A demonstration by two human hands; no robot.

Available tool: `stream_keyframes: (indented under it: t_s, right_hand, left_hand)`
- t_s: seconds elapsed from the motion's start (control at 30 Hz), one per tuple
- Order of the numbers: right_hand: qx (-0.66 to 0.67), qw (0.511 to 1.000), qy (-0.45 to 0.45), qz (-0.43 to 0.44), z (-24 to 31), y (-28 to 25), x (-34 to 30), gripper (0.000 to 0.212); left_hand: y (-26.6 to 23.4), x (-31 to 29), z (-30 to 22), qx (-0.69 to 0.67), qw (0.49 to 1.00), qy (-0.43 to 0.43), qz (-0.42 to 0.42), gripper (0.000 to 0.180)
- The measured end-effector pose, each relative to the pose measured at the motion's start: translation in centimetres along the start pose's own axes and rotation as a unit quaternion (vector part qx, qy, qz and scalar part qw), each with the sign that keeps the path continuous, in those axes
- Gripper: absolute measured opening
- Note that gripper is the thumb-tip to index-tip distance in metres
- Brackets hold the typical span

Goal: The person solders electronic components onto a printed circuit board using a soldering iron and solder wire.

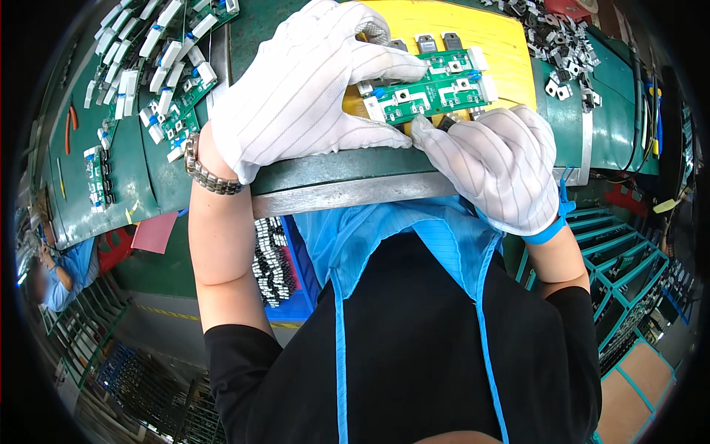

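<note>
A green circuit board (pixel 430 90) with white end blocks lies over a yellow pad (pixel 510 44) at the bench's near edge. Black transistors (pixel 425 44) with metal legs stick out along its far side. My left hand (pixel 303 92), in a white striped glove, grips the board's left end, its index finger across the top and its thumb by the near edge. Fingers bent, my gloved right hand (pixel 499 163) pinches at the near edge, where a black transistor (pixel 447 121) shows partly at the fingertips. The rest of that part is hidden.
Several finished-looking boards (pixel 159 66) pile up at the far left, with one board (pixel 96 177) lying apart. Loose black and white parts (pixel 566 59) are heaped at the far right. A blue bin (pixel 297 296) of parts sits below the metal bench edge (pixel 347 191).
</note>
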State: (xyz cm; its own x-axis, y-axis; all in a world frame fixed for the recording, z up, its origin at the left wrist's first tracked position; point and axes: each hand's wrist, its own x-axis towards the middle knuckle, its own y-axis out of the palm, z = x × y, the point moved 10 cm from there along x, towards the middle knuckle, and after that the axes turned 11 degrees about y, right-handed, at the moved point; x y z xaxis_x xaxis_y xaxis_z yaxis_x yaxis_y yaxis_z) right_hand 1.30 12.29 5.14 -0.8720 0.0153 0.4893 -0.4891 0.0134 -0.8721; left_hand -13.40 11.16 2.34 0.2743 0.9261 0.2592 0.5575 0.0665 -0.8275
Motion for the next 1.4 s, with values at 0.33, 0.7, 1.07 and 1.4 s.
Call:
stream_keyframes:
  t_s: [0.33,0.7,1.07,1.4]
  right_hand:
    - [0.024,0.998,-0.045,-0.024,-0.4,0.4,-0.4,0.038]
    - [0.019,0.999,-0.047,-0.009,-0.6,0.4,-0.6,0.046]
    - [0.03,0.999,-0.042,-0.007,-0.8,0.4,-1.0,0.053]
    - [0.011,0.999,-0.032,-0.008,-0.8,0.8,-1.6,0.057]
  left_hand:
    - [-0.4,0.4,-0.4,-0.023,1.0,-0.014,0.003,0.063]
    - [-0.1,0.1,-1.5,0.147,0.988,0.036,0.001,0.067]
    - [-0.6,0.5,-0.4,-0.042,0.996,0.061,-0.059,0.059]
    - [-0.4,0.9,-1.3,-0.045,0.999,0.025,-0.017,0.061]
